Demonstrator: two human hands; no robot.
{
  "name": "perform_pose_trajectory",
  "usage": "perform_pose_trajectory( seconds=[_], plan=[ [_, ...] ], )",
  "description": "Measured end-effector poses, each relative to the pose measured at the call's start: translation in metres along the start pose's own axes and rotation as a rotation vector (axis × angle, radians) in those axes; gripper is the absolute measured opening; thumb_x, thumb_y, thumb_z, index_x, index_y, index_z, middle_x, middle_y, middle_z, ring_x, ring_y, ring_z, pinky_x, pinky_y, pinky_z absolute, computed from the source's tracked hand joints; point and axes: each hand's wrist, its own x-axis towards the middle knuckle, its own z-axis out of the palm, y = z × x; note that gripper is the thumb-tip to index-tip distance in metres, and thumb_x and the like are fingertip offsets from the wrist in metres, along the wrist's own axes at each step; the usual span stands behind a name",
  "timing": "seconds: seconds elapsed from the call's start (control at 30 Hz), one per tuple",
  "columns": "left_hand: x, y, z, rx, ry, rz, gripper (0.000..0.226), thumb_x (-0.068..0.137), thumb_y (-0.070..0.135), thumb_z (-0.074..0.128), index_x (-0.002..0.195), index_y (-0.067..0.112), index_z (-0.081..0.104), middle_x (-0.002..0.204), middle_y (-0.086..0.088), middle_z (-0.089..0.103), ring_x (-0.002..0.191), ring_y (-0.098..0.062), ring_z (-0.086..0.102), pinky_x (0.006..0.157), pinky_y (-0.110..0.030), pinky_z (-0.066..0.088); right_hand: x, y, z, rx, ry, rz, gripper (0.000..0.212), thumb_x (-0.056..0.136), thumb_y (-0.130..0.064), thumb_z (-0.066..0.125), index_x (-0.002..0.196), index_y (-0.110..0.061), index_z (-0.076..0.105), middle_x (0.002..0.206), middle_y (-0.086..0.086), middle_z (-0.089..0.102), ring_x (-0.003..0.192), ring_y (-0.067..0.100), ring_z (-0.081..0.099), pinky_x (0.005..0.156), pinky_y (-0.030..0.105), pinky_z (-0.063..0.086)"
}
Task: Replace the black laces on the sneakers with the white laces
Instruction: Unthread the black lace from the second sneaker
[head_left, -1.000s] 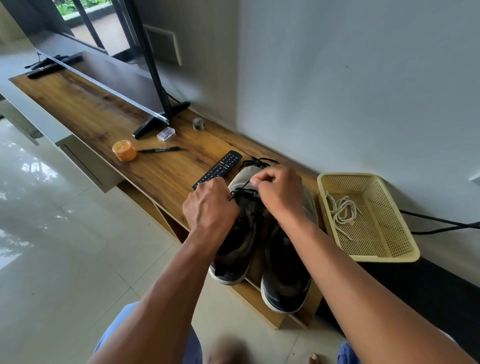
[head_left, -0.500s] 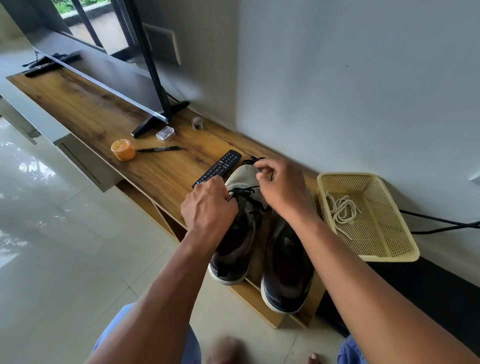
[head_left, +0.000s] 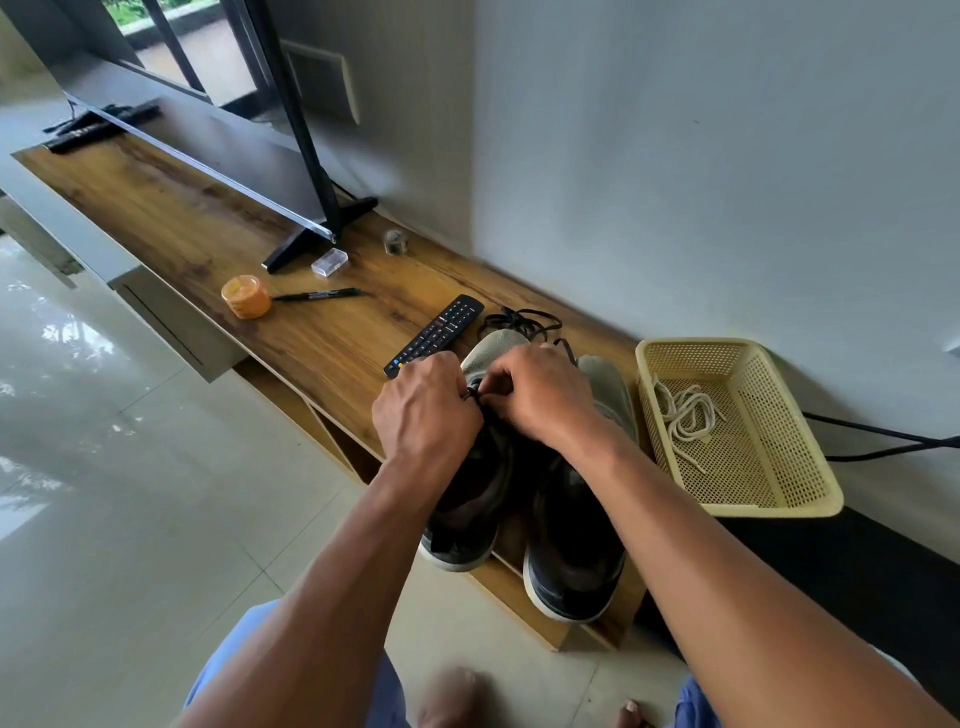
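Wooden shelf (head_left: 322, 358) under left sneaker (head_left: 467, 499), black lace (head_left: 519, 319) pinched between left hand (head_left: 423, 410) and right hand (head_left: 540, 395) atop it.

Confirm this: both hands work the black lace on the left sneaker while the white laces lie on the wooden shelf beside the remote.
Not quite. The head view shows the white laces lying inside the yellow perforated plastic basket, not on the shelf. The rest holds.

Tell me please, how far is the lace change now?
Early stage. Part of the black lace already lies loose beyond the left sneaker. Left hand and right hand pinch that lace at its eyelets. White laces wait in the basket; the right sneaker looks untouched.
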Motion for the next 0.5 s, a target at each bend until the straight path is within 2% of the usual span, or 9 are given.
perform_pose_trajectory(
  seconds=[0.13,0.27,0.4,0.5],
  plan=[
    [0.0,0.001,-0.001,0.005,-0.004,0.001,0.009,0.079,0.016,0.065,0.081,0.024,0.061,0.077,0.005,0.056,0.069,-0.019,0.054,0.059,-0.032,0.038,-0.001,-0.002,0.004,0.024,0.208,0.009,0.003,0.084,-0.028,0.078,0.084,-0.031,0.078,0.1,-0.01,0.072,0.101,0.023,0.056,0.073,0.029,0.034],
    [0.002,-0.001,-0.003,-0.016,-0.008,-0.025,0.009,0.078,0.019,0.067,0.081,0.026,0.062,0.078,0.006,0.057,0.073,-0.021,0.056,0.062,-0.032,0.04,0.0,0.002,0.007,0.087,0.323,0.111,0.013,0.085,-0.015,0.07,0.077,-0.025,0.071,0.096,-0.009,0.066,0.099,0.02,0.051,0.069,0.03,0.032],
    [0.002,-0.003,-0.003,-0.037,-0.015,-0.042,0.011,0.075,0.016,0.067,0.079,0.026,0.063,0.077,0.008,0.057,0.072,-0.018,0.055,0.061,-0.031,0.037,0.008,0.011,0.004,0.318,0.507,0.284,0.015,0.089,-0.018,0.066,0.077,-0.025,0.07,0.092,-0.009,0.069,0.097,0.02,0.063,0.074,0.031,0.048],
    [0.001,-0.002,-0.004,-0.036,-0.008,-0.043,0.012,0.076,0.013,0.067,0.079,0.024,0.064,0.075,0.008,0.057,0.07,-0.017,0.054,0.06,-0.03,0.036,0.013,0.015,-0.001,0.538,0.604,0.455,0.011,0.094,-0.024,0.062,0.086,-0.027,0.069,0.097,-0.008,0.07,0.098,0.021,0.066,0.084,0.04,0.057]
  ],
)
